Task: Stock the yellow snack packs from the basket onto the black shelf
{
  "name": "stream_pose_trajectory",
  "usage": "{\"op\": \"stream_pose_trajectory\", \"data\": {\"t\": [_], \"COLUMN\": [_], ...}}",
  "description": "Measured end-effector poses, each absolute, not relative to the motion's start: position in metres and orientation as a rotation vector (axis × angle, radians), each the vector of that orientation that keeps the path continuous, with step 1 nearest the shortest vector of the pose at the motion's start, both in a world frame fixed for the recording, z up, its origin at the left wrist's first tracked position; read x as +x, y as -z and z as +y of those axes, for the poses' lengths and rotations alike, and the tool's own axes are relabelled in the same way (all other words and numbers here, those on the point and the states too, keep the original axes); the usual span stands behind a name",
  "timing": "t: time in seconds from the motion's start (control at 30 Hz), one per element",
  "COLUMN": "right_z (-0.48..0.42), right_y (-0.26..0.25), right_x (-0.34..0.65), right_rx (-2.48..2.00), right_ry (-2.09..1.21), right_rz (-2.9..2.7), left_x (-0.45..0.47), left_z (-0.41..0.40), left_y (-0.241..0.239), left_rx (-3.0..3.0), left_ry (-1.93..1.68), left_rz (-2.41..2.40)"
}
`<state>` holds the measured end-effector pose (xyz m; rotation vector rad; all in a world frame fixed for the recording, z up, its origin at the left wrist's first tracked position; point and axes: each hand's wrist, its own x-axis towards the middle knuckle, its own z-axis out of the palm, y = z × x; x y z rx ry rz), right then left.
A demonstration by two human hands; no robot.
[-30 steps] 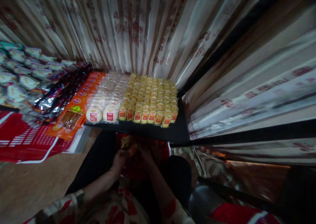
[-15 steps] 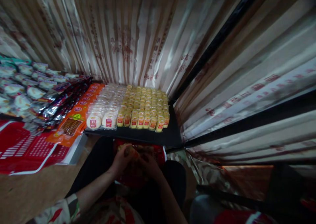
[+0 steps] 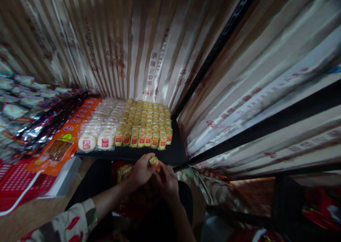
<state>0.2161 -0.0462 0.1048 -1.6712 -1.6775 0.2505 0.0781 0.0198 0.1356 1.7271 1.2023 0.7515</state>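
Note:
Between my two hands is a small yellow wrapped snack packet [image 3: 153,160] with a red label. My left hand [image 3: 143,170] closes on it from the left, and my right hand [image 3: 168,184] grips its lower right side. Both are just in front of the black shelf's [image 3: 177,148] near edge, over my lap. Below them lies a dark red bag [image 3: 128,210] with more yellow packets [image 3: 124,171] in it, partly hidden by my forearms. On the shelf, rows of similar yellow packets [image 3: 147,124] stand upright, packed close together.
Left of the yellow rows stand round white wrapped cakes [image 3: 105,139]. Farther left are orange stick-snack packs [image 3: 57,148], dark shiny packs [image 3: 50,117] and white packs [image 3: 16,110]. A red basket [image 3: 20,179] sits at lower left. Pleated printed curtains [image 3: 149,32] enclose the corner.
My hands have risen out of the bag toward the shelf edge with a yellow packet between them. The view has shifted, so the shelf appears farther left and lower.

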Motion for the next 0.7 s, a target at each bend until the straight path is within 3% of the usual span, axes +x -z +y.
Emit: {"op": "stream_pose_trajectory", "data": {"t": [0.3, 0.43, 0.7], "right_z": [-0.027, -0.001, 0.041], "right_y": [-0.111, -0.108, -0.097], "right_x": [0.251, 0.263, 0.267], "right_rx": [-1.791, -1.793, -1.779], "right_ry": [-0.306, -0.423, -0.343], "right_rz": [-1.311, -1.039, -0.982], "left_x": [0.127, 0.126, 0.118], "left_z": [0.040, 0.041, 0.055], "left_y": [-0.157, -0.154, -0.127], "left_rx": [1.800, 2.112, 2.618], "left_ry": [-0.763, -0.809, -0.514], "left_rz": [1.136, 1.074, 0.915]}}
